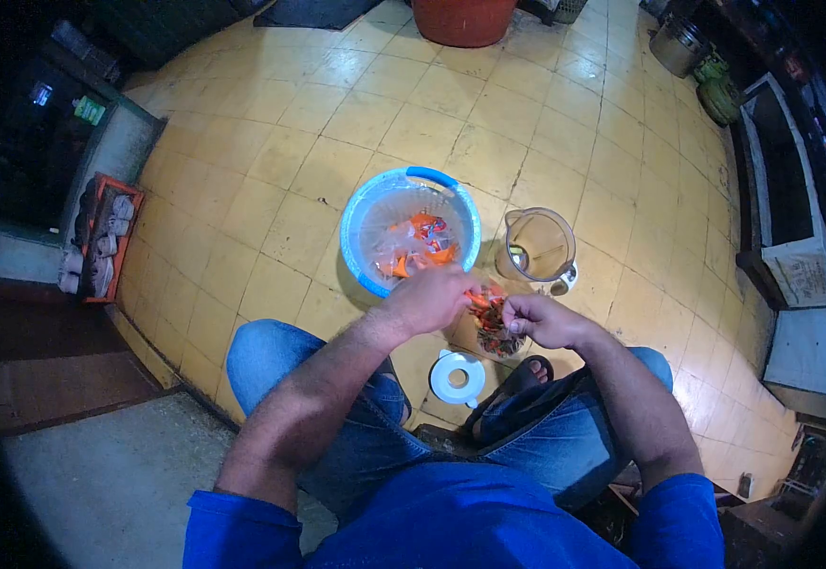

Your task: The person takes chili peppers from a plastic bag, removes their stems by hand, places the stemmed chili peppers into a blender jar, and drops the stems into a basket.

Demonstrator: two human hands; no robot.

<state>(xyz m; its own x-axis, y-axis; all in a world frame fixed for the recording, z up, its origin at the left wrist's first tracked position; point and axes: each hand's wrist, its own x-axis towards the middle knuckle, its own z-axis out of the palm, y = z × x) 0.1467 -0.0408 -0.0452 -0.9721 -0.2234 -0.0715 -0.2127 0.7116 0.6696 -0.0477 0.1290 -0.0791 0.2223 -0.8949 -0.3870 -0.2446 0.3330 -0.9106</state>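
Person in a blue shirt (451,522) and jeans (271,360), squatting low on the yellow tile floor (290,223), both arms reaching forward. Clear bag or container (496,334) of red and dark bits sits between the two hands, in front of the feet; can't tell if it's resting on the floor or held up. Right hand (548,321): fingers curled in, thumb against them, right at the container's near side. Can't confirm a grip on its edge. Left hand (432,299): back toward me, fingers bent, tips next to the red stuff at the container's other side. Fingertips hidden, so can't tell if it's pinching anything. Basin (361,209), blue rim, just beyond the left hand; inside it, clear plastic (389,209) and orange pieces (422,224). Clear jug (553,245) with a handle stands upright right of the basin, small pale item in the bottom. White ring-shaped lid (440,380) flat on the floor near the sandalled foot (530,370). Off left, orange rack (121,248) with shoes. Far side, red tub (465,21).
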